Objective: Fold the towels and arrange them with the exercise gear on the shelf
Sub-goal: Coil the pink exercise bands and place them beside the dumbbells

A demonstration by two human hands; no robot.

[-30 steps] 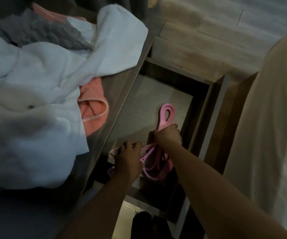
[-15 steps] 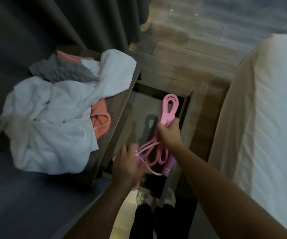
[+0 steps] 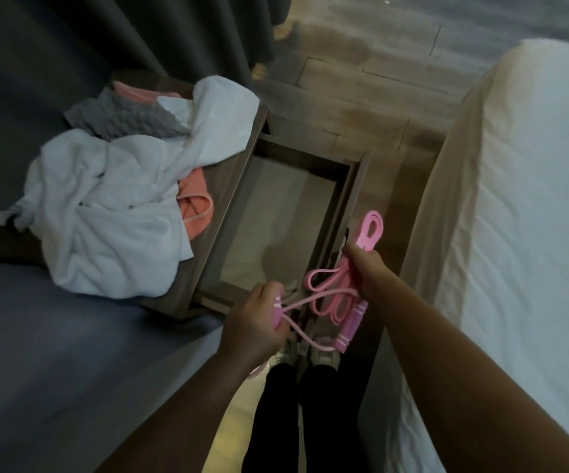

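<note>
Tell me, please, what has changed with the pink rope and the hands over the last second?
The left hand and right hand lifted the pink jump rope up out of the drawer, toward the person; one handle now dangles below the right hand. Both hands kept their grip. The towels stayed heaped beside the open drawer.

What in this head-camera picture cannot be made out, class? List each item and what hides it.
- Head view: jump rope handle in the left hand, mostly covered by its fingers.
- Head view: orange towel, largely buried under the white towel.
- Head view: how the pink band folds inside the right hand, hidden by its grip.
</note>
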